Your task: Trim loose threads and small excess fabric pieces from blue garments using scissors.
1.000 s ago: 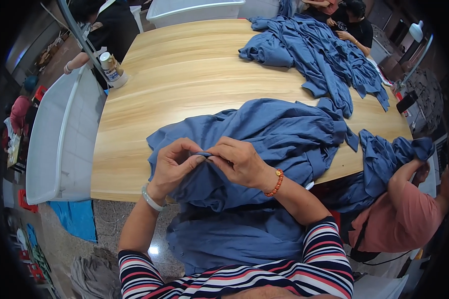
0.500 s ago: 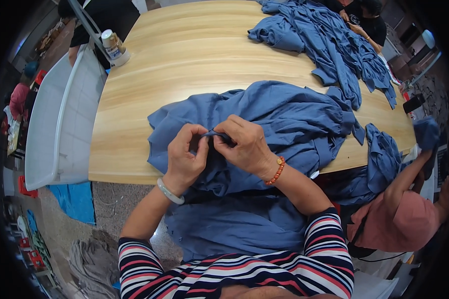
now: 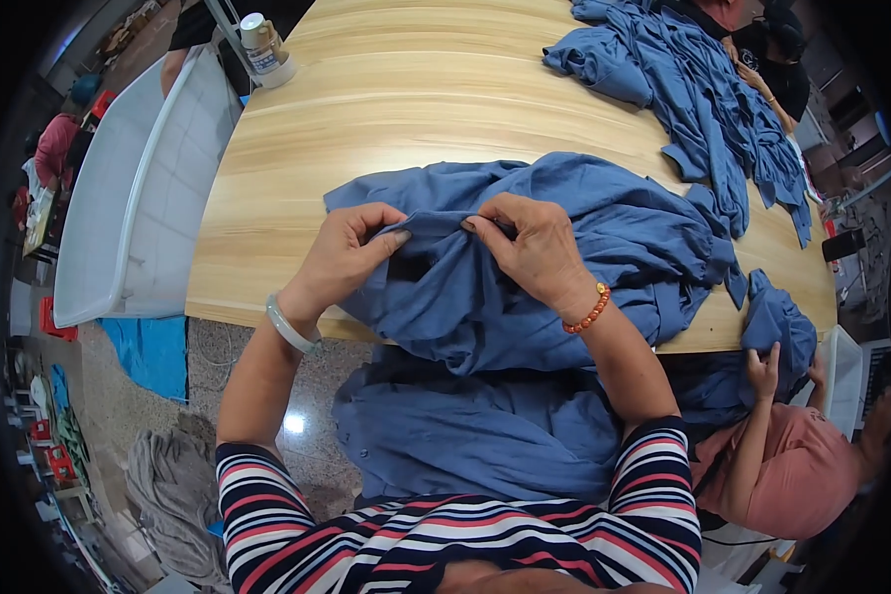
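Observation:
A blue garment (image 3: 584,233) lies bunched along the near edge of the wooden table. My left hand (image 3: 351,247) pinches the garment's edge between thumb and fingers, a pale bangle on its wrist. A short way to the right, my right hand (image 3: 533,243) pinches the same edge, wearing a red bead bracelet. Between them the fabric is stretched, with a dark fold hanging beneath. More blue cloth (image 3: 475,436) spreads over my lap, below the table edge. Which part of the garment I hold cannot be told.
A pile of blue garments (image 3: 683,109) covers the table's (image 3: 396,89) far right, near other people. One person in pink (image 3: 792,470) handles blue cloth at right. A white plastic bin (image 3: 148,198) stands left; a can (image 3: 262,48) sits at the table's far left corner.
My hands have moved apart and slightly farther away, drawing the garment's edge taut between them. The person in pink has lowered the blue cloth.

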A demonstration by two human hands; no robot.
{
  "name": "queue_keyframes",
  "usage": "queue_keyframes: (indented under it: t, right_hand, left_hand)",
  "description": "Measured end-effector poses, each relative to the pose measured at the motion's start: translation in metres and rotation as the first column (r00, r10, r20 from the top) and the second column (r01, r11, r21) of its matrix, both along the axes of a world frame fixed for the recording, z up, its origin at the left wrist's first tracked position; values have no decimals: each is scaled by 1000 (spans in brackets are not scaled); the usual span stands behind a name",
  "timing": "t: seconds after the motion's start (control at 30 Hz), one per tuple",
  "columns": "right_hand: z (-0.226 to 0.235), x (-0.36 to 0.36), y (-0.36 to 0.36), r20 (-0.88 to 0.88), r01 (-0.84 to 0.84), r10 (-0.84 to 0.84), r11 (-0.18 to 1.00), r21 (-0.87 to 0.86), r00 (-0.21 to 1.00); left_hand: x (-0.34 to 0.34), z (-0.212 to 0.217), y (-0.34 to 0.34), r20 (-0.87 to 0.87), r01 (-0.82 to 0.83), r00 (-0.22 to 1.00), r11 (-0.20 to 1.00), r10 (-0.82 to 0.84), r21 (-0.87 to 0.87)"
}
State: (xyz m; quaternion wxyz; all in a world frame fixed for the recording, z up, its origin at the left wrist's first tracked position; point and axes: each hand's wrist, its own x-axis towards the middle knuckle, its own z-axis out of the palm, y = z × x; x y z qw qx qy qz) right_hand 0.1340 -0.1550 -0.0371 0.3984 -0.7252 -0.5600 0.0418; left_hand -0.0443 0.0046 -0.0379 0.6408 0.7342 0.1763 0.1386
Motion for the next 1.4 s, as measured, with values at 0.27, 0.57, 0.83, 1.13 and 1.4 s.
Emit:
queue_keyframes:
  t: [0.27,0.57,0.83,1.13,1.4]
  right_hand:
    - [7,-25,11,2,-95,96,981,171,995]
    - [2,-27,16,-212,-204,245,959,199,946]
    - [24,-22,9,-842,-203,133,979,29,522]
    - [33,-22,3,-846,-210,196,972,102,496]
    - [31,-13,9,-914,-50,187,982,181,361]
  left_hand:
    - [4,-6,-8,50,-50,998,996,46,76]
    - [8,9,-18,44,-127,990,731,131,670]
    - [22,16,-54,496,-506,863,198,99,840]
    - [11,-21,-59,170,-207,974,899,151,386]
    - [-6,-7,-26,-190,121,967,963,-169,-242]
